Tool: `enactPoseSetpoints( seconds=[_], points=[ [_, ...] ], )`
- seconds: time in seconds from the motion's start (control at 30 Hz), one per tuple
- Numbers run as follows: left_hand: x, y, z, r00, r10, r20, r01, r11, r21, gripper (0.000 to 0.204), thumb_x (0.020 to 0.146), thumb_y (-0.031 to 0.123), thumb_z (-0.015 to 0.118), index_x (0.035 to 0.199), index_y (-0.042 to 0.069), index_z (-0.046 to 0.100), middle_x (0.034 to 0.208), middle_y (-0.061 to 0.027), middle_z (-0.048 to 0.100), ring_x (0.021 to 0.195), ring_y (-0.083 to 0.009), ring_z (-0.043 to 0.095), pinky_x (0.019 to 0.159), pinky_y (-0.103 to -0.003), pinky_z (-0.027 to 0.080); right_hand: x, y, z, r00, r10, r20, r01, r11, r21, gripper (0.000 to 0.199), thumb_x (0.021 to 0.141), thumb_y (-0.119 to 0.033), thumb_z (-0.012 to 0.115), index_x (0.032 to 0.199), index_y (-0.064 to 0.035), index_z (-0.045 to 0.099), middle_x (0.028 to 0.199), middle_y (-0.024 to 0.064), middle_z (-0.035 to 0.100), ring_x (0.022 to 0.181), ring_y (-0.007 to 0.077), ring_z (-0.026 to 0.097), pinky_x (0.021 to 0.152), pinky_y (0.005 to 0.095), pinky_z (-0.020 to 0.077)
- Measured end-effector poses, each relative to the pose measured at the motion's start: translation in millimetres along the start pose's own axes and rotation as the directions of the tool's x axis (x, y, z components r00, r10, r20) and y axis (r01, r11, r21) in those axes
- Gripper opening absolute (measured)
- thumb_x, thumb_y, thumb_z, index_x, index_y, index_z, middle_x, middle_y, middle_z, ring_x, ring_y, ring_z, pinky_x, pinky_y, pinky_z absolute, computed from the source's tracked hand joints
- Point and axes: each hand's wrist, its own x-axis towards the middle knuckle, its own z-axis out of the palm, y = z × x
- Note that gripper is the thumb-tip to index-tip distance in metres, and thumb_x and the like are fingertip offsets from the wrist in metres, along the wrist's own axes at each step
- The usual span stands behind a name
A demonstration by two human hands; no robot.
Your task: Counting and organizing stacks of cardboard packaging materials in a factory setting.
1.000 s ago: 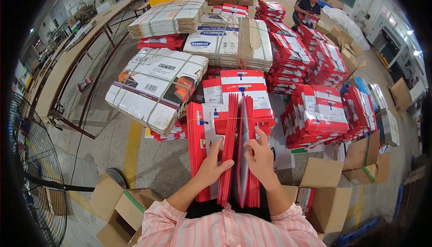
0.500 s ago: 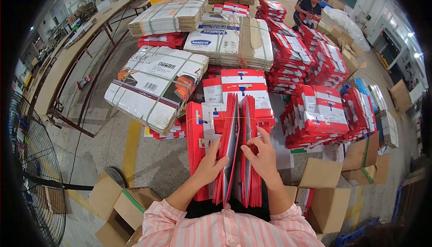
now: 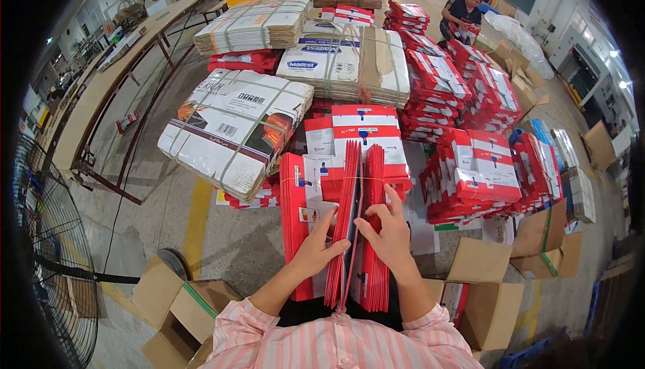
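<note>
In front of my body stands a bundle of flat red cartons (image 3: 377,261), on edge and parted by a gap down its middle. A thin orange band crosses its upper part. My left hand (image 3: 316,248) grips the left part, thumb toward the gap and fingers on the outer side. On the right part, my right hand (image 3: 388,234) has its thumb at the gap and its fingers bent over the edges. Left of the bundle leans another stack of red-and-white flat cartons (image 3: 290,214), partly behind my left hand. More flat cartons (image 3: 363,134) lie just beyond.
Strapped bundles of white cardboard (image 3: 235,130) are piled ahead left. Stacks of red cartons (image 3: 470,174) stand at the right. Open brown boxes (image 3: 494,308) flank me. A fan (image 3: 57,261) and long table (image 3: 101,93) are left; a person (image 3: 461,16) sits far right.
The left part of the bundle has swung slightly right and upright, so the gap is narrower. Both hands keep nearly the same place.
</note>
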Motion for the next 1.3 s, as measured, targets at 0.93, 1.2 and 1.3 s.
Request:
enactPoseSetpoints(
  seconds=[0.93, 1.2, 1.3],
  points=[
    [4, -2, -1, 0.996, 0.073, -0.048, -0.063, 0.981, 0.181, 0.087, 0.085, 0.039, 0.069, 0.150, 0.004, 0.024, 0.143, -0.0233, 0.040, 0.130, -0.0327, 0.043, 0.105, -0.041, 0.037, 1, -1, 3, 1.000, -0.020, -0.001, 0.020, 1.000, 0.009, 0.010, 0.080, -0.010, 0.067, 0.089, -0.0064, 0.064, 0.143, 0.0244, 0.043, 0.122, 0.0419, 0.051, 0.092, 0.0438, 0.0485],
    [3, -4, -3, 0.999, 0.024, -0.040, -0.021, 0.997, 0.073, 0.079, 0.089, 0.036, 0.064, 0.150, 0.006, 0.025, 0.142, -0.0266, 0.040, 0.131, -0.0372, 0.043, 0.104, -0.042, 0.040, 2, -1, 1, 1.000, -0.003, 0.010, 0.003, 1.000, 0.030, 0.021, 0.079, -0.022, 0.074, 0.086, -0.0058, 0.063, 0.146, 0.0232, 0.040, 0.128, 0.0420, 0.047, 0.096, 0.0427, 0.0464],
    [2, -2, -4, 0.999, -0.010, -0.034, 0.013, 0.997, 0.074, 0.079, 0.089, 0.036, 0.064, 0.150, 0.006, 0.024, 0.142, -0.0269, 0.039, 0.131, -0.0371, 0.043, 0.102, -0.041, 0.042, 2, -2, 1, 1.000, 0.001, 0.011, -0.001, 1.000, 0.022, 0.017, 0.079, -0.017, 0.072, 0.087, -0.0057, 0.063, 0.145, 0.0222, 0.041, 0.125, 0.0416, 0.049, 0.094, 0.0427, 0.0473]
  ],
)
